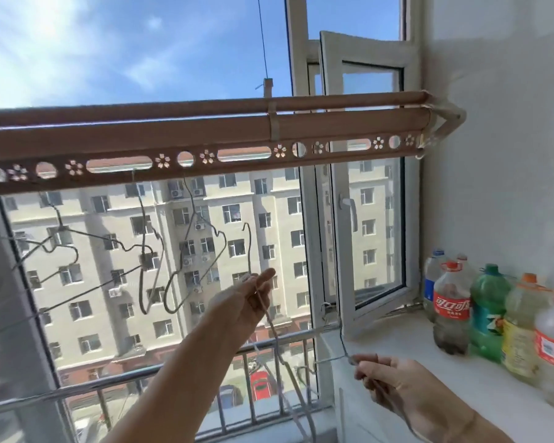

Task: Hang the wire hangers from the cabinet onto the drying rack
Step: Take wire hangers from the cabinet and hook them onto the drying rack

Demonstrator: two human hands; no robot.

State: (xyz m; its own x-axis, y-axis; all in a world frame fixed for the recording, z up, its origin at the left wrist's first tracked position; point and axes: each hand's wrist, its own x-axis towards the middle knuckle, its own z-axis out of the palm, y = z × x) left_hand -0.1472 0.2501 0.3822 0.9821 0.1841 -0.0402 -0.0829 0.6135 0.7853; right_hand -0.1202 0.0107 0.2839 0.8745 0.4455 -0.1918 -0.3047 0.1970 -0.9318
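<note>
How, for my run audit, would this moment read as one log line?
left hand: holds wire hanger, hook below drying rack | right hand: holds spare hanger | on rack: other hangers

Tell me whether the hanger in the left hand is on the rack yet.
Off. The hanger has its hook free below the drying rack, in no hole; the left hand pinches its neck.

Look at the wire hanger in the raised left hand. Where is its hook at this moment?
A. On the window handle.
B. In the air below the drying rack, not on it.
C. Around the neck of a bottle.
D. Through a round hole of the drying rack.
B: the left hand grips the wire hanger with its hook pointing up in open air, clearly below the drying rack and touching nothing.
</note>
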